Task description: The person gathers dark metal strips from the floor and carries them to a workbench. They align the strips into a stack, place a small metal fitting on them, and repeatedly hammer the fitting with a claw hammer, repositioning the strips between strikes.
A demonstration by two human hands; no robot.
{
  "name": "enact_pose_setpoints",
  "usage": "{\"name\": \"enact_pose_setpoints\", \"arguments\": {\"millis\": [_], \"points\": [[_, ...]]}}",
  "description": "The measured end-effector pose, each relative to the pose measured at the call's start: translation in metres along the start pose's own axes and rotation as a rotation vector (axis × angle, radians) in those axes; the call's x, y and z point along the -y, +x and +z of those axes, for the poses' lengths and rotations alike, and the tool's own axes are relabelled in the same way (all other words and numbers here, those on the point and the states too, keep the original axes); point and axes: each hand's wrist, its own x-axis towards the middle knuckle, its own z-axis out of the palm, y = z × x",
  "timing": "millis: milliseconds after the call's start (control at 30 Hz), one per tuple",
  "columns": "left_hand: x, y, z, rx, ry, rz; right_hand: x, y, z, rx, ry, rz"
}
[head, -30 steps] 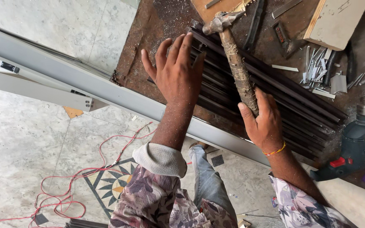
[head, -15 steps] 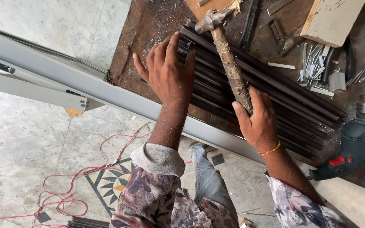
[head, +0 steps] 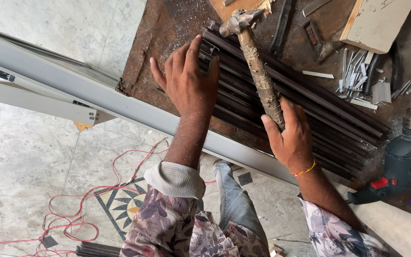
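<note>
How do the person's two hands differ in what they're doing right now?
The left hand lies open, fingers spread, palm down on the dark metal strips; the right hand is closed around the rough wooden handle of the hammer. The left holds nothing, while the right bears a tool whose head points away from the person. The right wrist wears a thin bracelet; the left is bare. Both rest over the same bundle of strips.

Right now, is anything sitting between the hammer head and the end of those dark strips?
Nothing visible does. The right hand grips the hammer by its handle, with the head at the far end of the dark strips. The left hand lies flat on the strips just beside that end, fingertips close to the head, so it is near the strike path.
</note>
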Motion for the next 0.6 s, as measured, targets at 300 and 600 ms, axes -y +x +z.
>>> {"name": "enact_pose_setpoints", "arguments": {"millis": [300,600], "points": [[-0.002,0.005,-0.003,0.023,0.038,-0.025,0.02,-0.001,-0.016,-0.01,-0.002,0.046],[-0.009,0.009,-0.014,0.053,-0.022,-0.079,0.052,0.001,-0.052,-0.01,-0.088,-0.232]]}}
